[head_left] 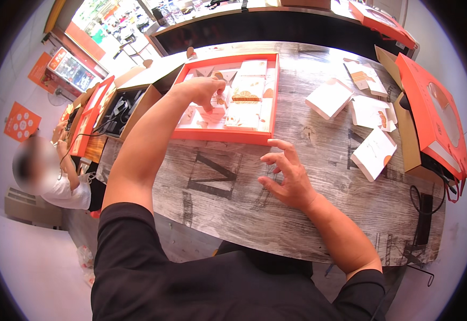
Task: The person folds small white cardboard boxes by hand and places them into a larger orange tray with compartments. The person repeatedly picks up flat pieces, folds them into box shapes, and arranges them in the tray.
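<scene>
A shallow red-orange gift box [228, 137] lies open on the far side of the table, with white printed small boxes [242, 114] packed inside. My left hand [205, 92] reaches over its left half, fingers bent down and thumb apart from them. I see nothing held in it, though its fingertips partly hide what lies beneath. Near the front right corner of the gift box, my right hand [288, 179] hovers above the tabletop. Its fingers are curved and spread, with nothing between them.
Several opened white cartons [330, 98] lie on the wood-patterned table [212, 203] at right. Beyond them stands a red box with a round window [439, 109], a black cable beside it. At left are a cardboard box [129, 107] with dark items and another person [65, 184].
</scene>
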`<action>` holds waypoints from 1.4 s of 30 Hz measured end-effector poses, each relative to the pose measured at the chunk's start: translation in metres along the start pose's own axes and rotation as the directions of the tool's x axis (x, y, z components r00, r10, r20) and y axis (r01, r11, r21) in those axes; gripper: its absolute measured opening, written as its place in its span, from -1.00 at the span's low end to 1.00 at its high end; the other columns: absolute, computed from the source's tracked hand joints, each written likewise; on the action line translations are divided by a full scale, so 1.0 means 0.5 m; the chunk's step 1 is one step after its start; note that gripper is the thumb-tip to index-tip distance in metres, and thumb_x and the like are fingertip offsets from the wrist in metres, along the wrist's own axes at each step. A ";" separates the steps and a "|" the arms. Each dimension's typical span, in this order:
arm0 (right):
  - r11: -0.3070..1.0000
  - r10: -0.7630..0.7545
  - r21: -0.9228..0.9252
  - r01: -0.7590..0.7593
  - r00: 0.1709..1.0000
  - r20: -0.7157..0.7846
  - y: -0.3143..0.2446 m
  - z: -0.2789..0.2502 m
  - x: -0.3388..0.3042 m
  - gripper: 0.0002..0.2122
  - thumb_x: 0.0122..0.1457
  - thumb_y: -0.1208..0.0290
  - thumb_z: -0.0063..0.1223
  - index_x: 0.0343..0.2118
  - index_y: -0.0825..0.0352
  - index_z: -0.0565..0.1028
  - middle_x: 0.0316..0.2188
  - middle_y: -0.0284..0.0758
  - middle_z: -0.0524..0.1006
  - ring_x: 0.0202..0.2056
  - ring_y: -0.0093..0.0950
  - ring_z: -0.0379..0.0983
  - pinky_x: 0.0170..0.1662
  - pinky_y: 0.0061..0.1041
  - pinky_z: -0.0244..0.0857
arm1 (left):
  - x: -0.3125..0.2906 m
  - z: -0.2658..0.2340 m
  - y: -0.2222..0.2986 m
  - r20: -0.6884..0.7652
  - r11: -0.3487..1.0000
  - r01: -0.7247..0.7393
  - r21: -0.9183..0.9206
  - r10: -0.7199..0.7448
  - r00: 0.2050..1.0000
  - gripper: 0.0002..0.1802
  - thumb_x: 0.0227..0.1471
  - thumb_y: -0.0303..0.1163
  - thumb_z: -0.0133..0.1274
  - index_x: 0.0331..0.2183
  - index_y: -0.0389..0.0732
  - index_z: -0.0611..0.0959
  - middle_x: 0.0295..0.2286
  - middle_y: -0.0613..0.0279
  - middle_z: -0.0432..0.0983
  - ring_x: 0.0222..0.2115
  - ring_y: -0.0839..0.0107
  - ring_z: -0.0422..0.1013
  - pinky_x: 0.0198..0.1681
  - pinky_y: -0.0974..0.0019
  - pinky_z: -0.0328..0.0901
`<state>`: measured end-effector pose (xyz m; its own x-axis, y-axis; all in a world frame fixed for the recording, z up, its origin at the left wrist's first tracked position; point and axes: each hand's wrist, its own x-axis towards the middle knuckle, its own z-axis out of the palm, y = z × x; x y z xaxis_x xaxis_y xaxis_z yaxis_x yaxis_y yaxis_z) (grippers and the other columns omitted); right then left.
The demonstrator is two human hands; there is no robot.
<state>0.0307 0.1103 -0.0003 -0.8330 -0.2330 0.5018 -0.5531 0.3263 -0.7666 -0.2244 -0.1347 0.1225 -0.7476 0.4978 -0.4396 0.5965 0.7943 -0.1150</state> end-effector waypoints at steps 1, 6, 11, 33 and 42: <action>1.000 0.004 0.005 -0.004 1.000 0.005 -0.001 -0.001 0.000 -0.61 0.07 0.40 0.40 -0.06 0.25 0.50 0.22 -0.17 0.30 -0.08 -0.28 0.57 -0.08 -0.32 0.54 | 0.009 0.013 -0.004 0.007 1.000 0.000 0.002 0.000 1.000 -0.28 -0.27 -0.40 0.52 -0.04 -0.16 0.51 0.00 0.01 0.47 0.03 0.01 0.42 0.06 0.11 0.34; 1.000 -0.014 0.008 0.014 1.000 0.012 0.004 0.001 -0.003 -0.61 0.06 0.41 0.39 -0.05 0.24 0.49 0.23 -0.16 0.28 -0.08 -0.28 0.57 -0.04 -0.31 0.52 | 0.016 0.041 -0.031 -0.056 1.000 -0.018 -0.021 0.017 0.998 -0.23 -0.35 -0.38 0.57 -0.03 -0.13 0.56 -0.03 -0.02 0.54 0.01 0.00 0.46 0.02 0.11 0.37; 0.998 0.047 0.029 -0.049 0.998 0.042 0.009 -0.001 -0.003 -0.60 0.07 0.40 0.39 -0.04 0.21 0.48 0.24 -0.17 0.26 -0.08 -0.27 0.57 -0.02 -0.27 0.50 | -0.009 0.017 0.003 -0.028 0.997 0.019 -0.074 -0.021 0.999 -0.26 -0.27 -0.35 0.54 -0.03 -0.15 0.52 -0.03 -0.01 0.51 0.01 0.01 0.44 0.02 0.10 0.36; 0.999 0.051 0.014 -0.053 0.994 0.098 0.020 0.004 -0.007 -0.89 0.18 0.48 0.19 -0.33 0.28 0.45 0.08 -0.29 0.46 -0.23 -0.31 0.53 -0.19 -0.33 0.45 | 0.116 -0.048 0.349 -0.640 0.832 -0.546 -0.101 0.365 0.676 -0.45 0.01 -0.16 0.40 -0.01 -0.18 0.61 0.12 -0.01 0.43 0.13 0.04 0.39 0.17 0.13 0.35; 0.999 0.031 -0.027 -0.028 0.996 0.084 0.035 0.017 -0.014 -0.85 0.19 0.46 0.17 -0.20 0.24 0.48 0.04 -0.31 0.42 0.02 -0.24 0.47 -0.02 -0.20 0.42 | 0.204 -0.027 0.507 -0.631 0.922 -0.293 -0.252 0.073 0.772 -0.04 -0.04 0.09 0.37 0.26 -0.20 0.43 0.23 -0.09 0.32 0.24 0.03 0.30 0.26 0.13 0.29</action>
<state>0.0270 0.1100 -0.0204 -0.8454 -0.2988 0.4428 -0.5293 0.3570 -0.7697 -0.1536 0.1220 0.0604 -0.7178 0.6625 0.2139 0.6959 0.6742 0.2474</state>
